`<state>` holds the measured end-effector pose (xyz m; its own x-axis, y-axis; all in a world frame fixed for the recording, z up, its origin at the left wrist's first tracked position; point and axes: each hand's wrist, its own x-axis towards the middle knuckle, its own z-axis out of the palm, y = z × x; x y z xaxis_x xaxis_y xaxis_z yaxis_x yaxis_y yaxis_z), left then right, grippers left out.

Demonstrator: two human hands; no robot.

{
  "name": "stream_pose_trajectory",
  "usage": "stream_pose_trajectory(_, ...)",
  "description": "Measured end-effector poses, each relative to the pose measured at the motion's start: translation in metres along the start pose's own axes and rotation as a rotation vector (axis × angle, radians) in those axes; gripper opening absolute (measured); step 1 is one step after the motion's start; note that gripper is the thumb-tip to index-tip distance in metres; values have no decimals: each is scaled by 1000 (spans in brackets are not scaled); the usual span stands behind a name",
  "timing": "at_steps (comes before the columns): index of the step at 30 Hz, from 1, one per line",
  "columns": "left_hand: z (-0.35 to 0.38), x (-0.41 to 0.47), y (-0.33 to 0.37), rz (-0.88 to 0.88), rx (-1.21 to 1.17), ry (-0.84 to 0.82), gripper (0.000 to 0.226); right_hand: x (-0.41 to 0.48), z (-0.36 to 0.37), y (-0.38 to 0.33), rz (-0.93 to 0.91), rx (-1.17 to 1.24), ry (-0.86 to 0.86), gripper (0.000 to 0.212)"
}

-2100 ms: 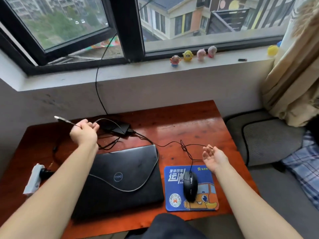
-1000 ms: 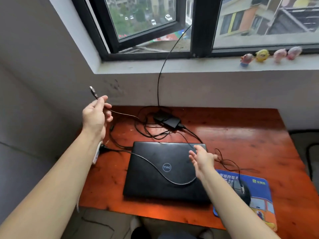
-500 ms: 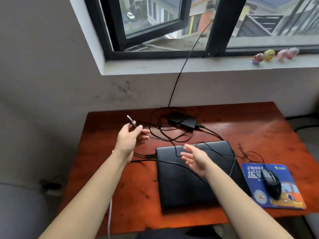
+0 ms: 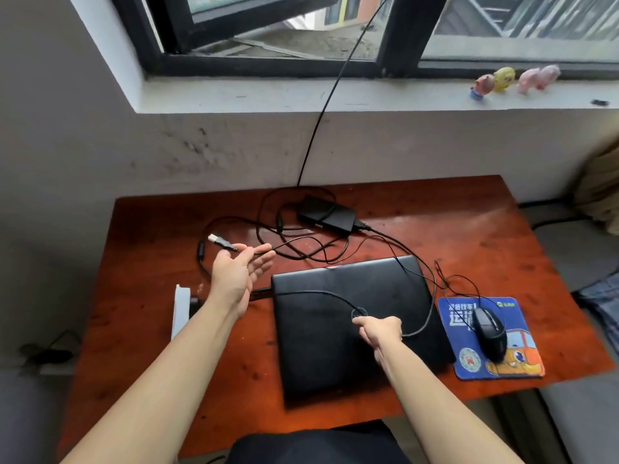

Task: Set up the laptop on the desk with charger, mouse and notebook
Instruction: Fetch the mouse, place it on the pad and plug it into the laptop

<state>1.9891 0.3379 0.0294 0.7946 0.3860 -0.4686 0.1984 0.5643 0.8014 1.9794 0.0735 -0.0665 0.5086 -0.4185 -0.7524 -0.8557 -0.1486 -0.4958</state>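
Observation:
A shut black laptop (image 4: 335,346) lies on the red-brown desk (image 4: 435,236). The charger brick (image 4: 330,214) sits behind it among looped cables. Its thick charger cable (image 4: 430,296) runs across the lid, and my right hand (image 4: 380,329) grips it there with curled fingers. My left hand (image 4: 237,272) hovers left of the laptop, fingers mostly straight, the mouse's thin USB cable (image 4: 288,244) caught between thumb and forefinger. The silver USB plug (image 4: 219,241) sticks out past the thumb. The black mouse (image 4: 489,333) rests on a blue mouse pad (image 4: 522,363). No notebook is in view.
A white power strip (image 4: 181,309) with a plug hangs at the desk's left edge. A black cable (image 4: 335,82) climbs from the desk through the window. Small toy figures (image 4: 502,78) line the sill. A grey cushion (image 4: 576,249) lies to the right.
My right hand dropped from above the lid onto the charger cable and curled round it. My left hand's fingers spread out straighter, the USB plug staying at the thumb.

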Motion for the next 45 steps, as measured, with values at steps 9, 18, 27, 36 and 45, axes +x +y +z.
stream_pose_trajectory(9,27,18,11,-15,-172,-8,26,28,9,-51,-369,-470,-100,57)
stream_pose_trajectory(18,57,20,9,12,-214,-36,26,79,12,-114,-783,-1001,-184,45)
stream_pose_trajectory(27,55,19,5,46,-179,44,25,112,18,-147,-948,-1075,-120,28)
stream_pose_trajectory(36,45,22,-2,59,-177,44,21,127,16,-147,-1094,-1099,-172,40)
stream_pose_trajectory(45,30,20,10,58,-172,73,23,66,22,-91,-1262,-1163,76,25)
